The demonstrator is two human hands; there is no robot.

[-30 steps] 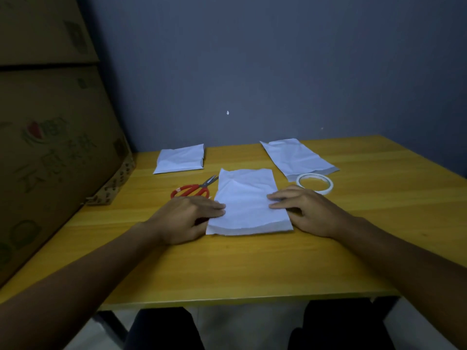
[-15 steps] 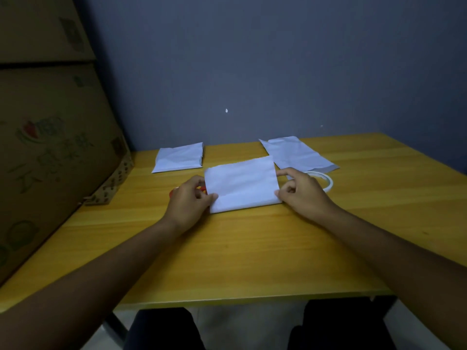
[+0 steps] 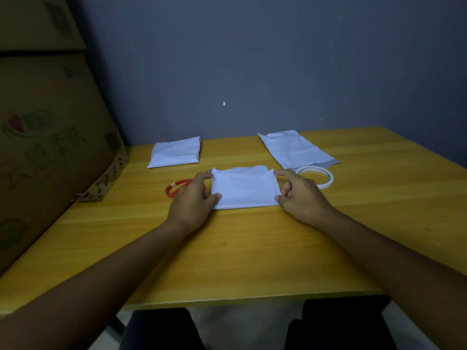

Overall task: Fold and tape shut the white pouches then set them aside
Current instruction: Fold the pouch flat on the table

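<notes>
Yellow table [image 3: 252, 248], folded pouch [image 3: 245, 188] at centre, left hand [image 3: 193, 198] and right hand [image 3: 300, 195] pinching its side edges, scissors [image 3: 177, 188] left of it, tape [image 3: 316, 176] right, two pouches behind.

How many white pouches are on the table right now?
3: one folded pouch between both hands, one folded pouch far left, one flat pouch far right behind the tape roll.
</notes>
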